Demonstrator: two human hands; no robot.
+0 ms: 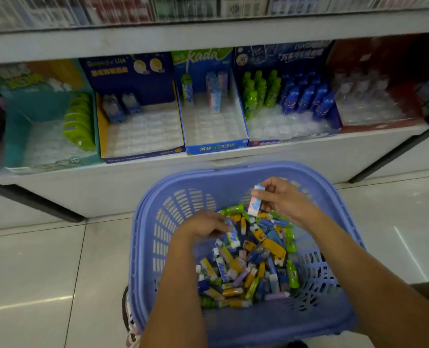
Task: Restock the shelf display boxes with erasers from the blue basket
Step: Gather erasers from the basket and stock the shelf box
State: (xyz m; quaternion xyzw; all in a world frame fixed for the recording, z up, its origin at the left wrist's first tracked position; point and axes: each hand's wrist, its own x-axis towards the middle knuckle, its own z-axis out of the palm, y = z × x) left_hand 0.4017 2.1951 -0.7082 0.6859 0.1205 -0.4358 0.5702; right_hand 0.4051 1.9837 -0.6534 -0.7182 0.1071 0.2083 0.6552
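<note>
Looking down from the head camera, we see the right hand [283,200] pinching a pink, blue and white eraser [255,200] upright between thumb and fingertips. It hangs just above the far side of the pile of mixed erasers [248,264] inside the blue basket [143,237], which sits on the floor [32,259] below the shelf [308,153]. We judge the main risk to be misfiling: the display boxes [143,155] stand side by side, and only the middle box [216,146] shows similar pastel sleeves at its back, so a hurried reach could seat the piece in a neighbouring tray. A light fingertip hold could also let it slip back into the pile during the lift. The left hand [203,226] lies curled over the pile at a blue-and-white eraser [233,237]; blur prevents us from telling whether its fingers grip it. The held eraser looks slim, rectangular and sleeved, with a pale upper end.
</note>
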